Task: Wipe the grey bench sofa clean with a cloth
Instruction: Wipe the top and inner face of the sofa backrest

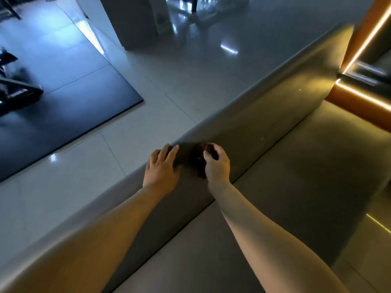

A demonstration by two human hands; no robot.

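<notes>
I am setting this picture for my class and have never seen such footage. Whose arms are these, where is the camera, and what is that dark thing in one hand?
There is no machine here. A person wears one camera on the head, looking down at their own bare arms. The left hand rests open, fingers flat, on the rounded top of the grey bench sofa backrest. The right hand curls round a dark cloth, held against that backrest. Beyond the sofa lie pale floor tiles and a dark mat.
</notes>
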